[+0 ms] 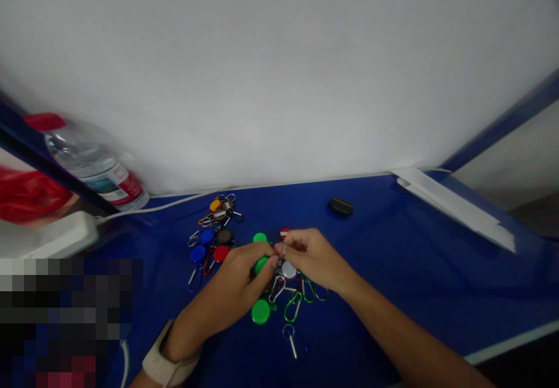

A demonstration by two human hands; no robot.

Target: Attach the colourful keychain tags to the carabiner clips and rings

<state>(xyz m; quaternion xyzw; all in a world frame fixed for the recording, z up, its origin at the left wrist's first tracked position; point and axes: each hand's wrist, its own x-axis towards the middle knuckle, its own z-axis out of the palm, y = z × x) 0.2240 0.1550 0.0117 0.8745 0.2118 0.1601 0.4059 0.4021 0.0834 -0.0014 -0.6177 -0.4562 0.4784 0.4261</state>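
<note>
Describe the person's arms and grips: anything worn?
The left grip and right grip are bare, with no gloves. The left wrist wears a wide beige strap, possibly a watch band; no face shows. The right forearm is bare: no sleeve, band or cable.

Left hand (pixel 225 286), right hand (pixel 312 257), apparent keychains (pixel 292 307)

Blue table (pixel 393 230) holds carabiner key tags (pixel 207 236) (black case (pixel 340 206) too).

Two hands (pixel 231 277), three green key tags (pixel 261 311), two blue (pixel 198 253), one plain red (pixel 220 253).
</note>
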